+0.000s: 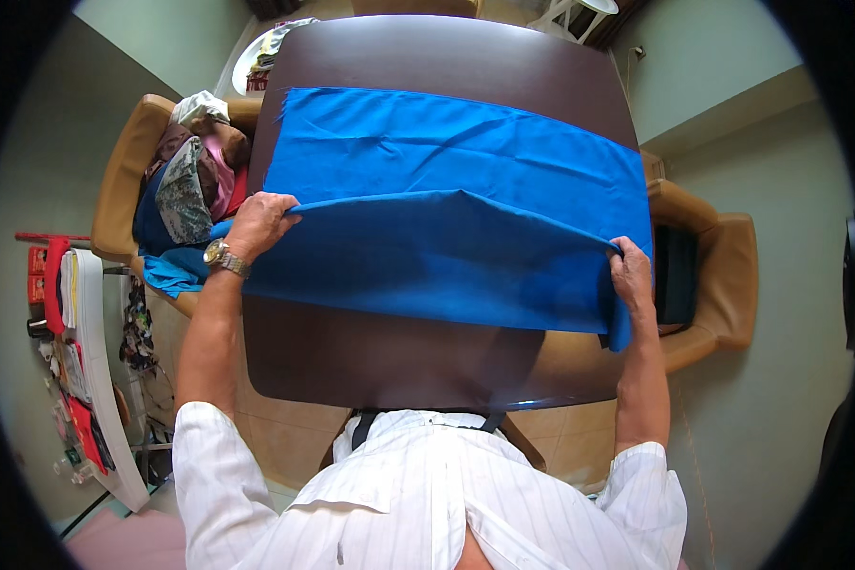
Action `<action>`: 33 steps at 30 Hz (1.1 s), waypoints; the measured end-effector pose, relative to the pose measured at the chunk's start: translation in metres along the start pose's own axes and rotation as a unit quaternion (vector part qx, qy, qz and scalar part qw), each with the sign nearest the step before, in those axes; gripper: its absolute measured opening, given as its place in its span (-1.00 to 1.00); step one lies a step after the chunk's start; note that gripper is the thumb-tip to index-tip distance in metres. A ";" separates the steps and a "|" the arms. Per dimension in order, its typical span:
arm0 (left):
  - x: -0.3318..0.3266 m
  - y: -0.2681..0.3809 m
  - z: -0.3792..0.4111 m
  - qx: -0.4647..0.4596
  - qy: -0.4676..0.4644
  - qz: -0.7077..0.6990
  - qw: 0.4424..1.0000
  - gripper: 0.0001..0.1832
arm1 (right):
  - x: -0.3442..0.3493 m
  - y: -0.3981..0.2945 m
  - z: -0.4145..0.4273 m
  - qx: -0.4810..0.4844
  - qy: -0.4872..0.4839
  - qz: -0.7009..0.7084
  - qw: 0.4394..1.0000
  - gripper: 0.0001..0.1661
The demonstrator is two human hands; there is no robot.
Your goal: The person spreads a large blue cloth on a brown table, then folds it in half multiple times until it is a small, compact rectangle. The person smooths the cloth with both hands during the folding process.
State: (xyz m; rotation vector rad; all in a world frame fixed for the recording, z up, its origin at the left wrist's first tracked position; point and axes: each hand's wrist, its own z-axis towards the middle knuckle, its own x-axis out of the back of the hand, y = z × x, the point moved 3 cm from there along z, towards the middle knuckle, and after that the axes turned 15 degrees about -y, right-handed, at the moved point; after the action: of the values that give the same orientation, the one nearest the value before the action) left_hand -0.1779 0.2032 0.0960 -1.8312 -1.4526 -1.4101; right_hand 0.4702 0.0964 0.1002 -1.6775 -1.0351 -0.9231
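A large piece of bright blue fabric (pixel 463 146) lies across the dark brown table (pixel 427 53), lightly creased, with a frayed edge at its far left corner. Its near part is lifted into a raised fold between my hands. My left hand (pixel 260 222), with a metal-band wristwatch (pixel 226 258) on the wrist, pinches the fold at its left end. At the right end, my right hand (pixel 630 274) grips the same fold, which peaks near the middle. The lifted cloth hangs toward me, and a strip of it droops past the table's right side below my right hand.
On the left, a tan chair (pixel 117 185) holds a heap of folded clothes (pixel 192 178). Another tan chair (pixel 734 278) stands at the right with a dark item on its seat. A white side table (pixel 103 370) at far left carries cloths and small objects.
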 end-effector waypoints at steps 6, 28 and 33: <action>-0.035 0.018 0.013 0.046 0.235 0.107 0.965 -0.49 | -0.045 -0.020 -0.006 0.044 0.169 -0.042 0.984 -0.50; -0.201 0.130 -0.104 -0.036 0.086 0.017 0.996 -0.26 | -0.199 -0.106 -0.200 0.036 0.027 0.047 0.998 -0.16; -0.216 0.126 -0.130 0.003 0.060 0.017 0.998 -0.26 | -0.189 -0.048 -0.183 -0.044 0.103 0.011 0.994 -0.13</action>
State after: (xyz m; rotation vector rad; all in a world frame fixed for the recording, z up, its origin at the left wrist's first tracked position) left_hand -0.1124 -0.0500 -0.0086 -1.7279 -1.3585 -1.4713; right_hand 0.3347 -0.1096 -0.0026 -1.6221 -0.8462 -1.1155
